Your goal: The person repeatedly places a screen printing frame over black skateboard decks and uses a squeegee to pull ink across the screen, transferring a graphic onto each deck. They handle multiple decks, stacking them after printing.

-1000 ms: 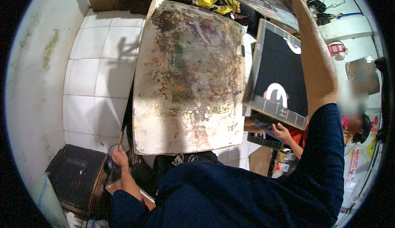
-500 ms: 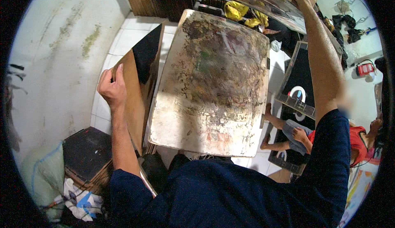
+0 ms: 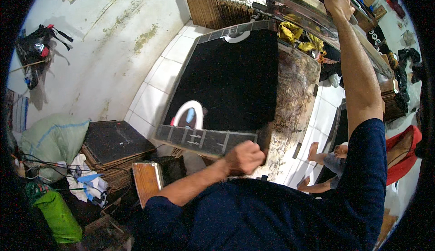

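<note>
A board with a black face (image 3: 226, 79) and grey printed strips along two ends lies tilted over the left part of a paint-crusted, worn platen (image 3: 297, 74). Two white arch shapes are printed on it, the nearer one holding blue and red. My left hand (image 3: 247, 157) is closed at the board's near right corner, slightly blurred, fingers curled round its edge. Up at the far right, my right hand (image 3: 339, 6) grips a dark bar at the top of a raised, paint-stained frame (image 3: 312, 13). Yellow cloth (image 3: 290, 32) hangs below that frame.
Stacked brown boards (image 3: 199, 4) stand against the far wall. At left are a dark-topped stack (image 3: 115, 142), a pale green sack (image 3: 52, 142) and a bright green bag (image 3: 56, 217). A person in red (image 3: 403, 156) sits at right, bare feet beside the platen.
My left hand has swung right and toward me, and the board has turned from edge-up to black face up over the platen. My right hand still holds the raised frame's bar.
</note>
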`<state>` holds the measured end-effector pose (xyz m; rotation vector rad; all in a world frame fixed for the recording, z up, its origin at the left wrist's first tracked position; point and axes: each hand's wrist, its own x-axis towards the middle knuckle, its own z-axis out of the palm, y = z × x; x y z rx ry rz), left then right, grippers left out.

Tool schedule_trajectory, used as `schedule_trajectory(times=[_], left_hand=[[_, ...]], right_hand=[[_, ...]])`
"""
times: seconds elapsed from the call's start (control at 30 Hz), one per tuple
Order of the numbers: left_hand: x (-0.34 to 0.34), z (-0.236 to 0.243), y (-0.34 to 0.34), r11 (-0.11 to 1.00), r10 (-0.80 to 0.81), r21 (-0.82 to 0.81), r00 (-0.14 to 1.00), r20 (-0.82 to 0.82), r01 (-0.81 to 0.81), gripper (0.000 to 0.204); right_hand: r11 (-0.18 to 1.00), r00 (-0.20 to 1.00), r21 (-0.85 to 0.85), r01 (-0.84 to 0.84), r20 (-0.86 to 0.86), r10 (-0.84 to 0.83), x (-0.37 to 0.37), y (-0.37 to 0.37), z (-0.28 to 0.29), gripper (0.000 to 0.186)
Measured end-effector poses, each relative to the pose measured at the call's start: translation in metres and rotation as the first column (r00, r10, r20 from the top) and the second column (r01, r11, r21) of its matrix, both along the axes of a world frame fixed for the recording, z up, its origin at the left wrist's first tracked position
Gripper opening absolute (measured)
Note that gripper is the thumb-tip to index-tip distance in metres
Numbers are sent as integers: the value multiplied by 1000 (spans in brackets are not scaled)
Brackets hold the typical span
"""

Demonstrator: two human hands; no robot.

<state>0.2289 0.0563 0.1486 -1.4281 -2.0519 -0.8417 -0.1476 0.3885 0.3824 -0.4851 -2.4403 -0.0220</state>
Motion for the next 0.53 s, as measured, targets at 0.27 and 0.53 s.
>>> schedule_trajectory(times=[0.27, 0.53], left_hand=[[10, -85, 39, 980, -99, -102, 862, 497, 171, 62], [-69, -235, -272, -179, 942, -360, -265, 206, -916, 76]], right_hand=[[1000, 999, -6, 31, -37, -31, -7, 5, -8, 51], [997, 998, -20, 68, 9, -68, -11, 15, -9, 54]])
